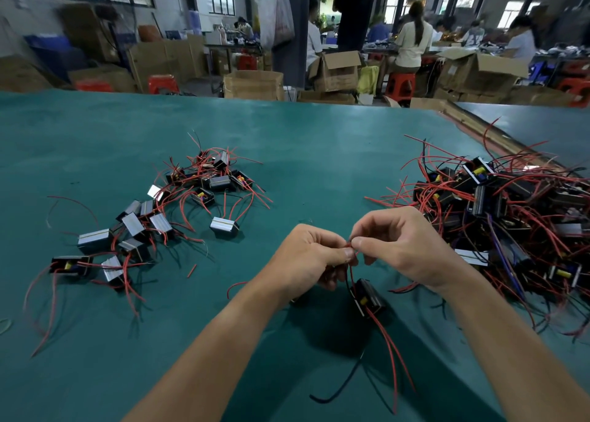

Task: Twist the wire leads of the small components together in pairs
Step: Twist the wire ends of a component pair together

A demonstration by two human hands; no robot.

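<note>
A small black component (367,297) with a yellow part hangs just below my hands above the green table (319,153). Its red leads (351,246) run up between my fingertips. My left hand (309,259) pinches the red leads from the left, fingers curled. My right hand (399,246) pinches the same leads from the right, thumb against forefinger. Two longer red wires (391,351) and a black wire (344,383) trail down from the component toward me.
A spread of components with red wires (153,220) lies on the table at the left. A dense heap of components and tangled red and black wires (504,217) sits at the right. A loose red wire scrap (191,270) lies between. People work at benches behind.
</note>
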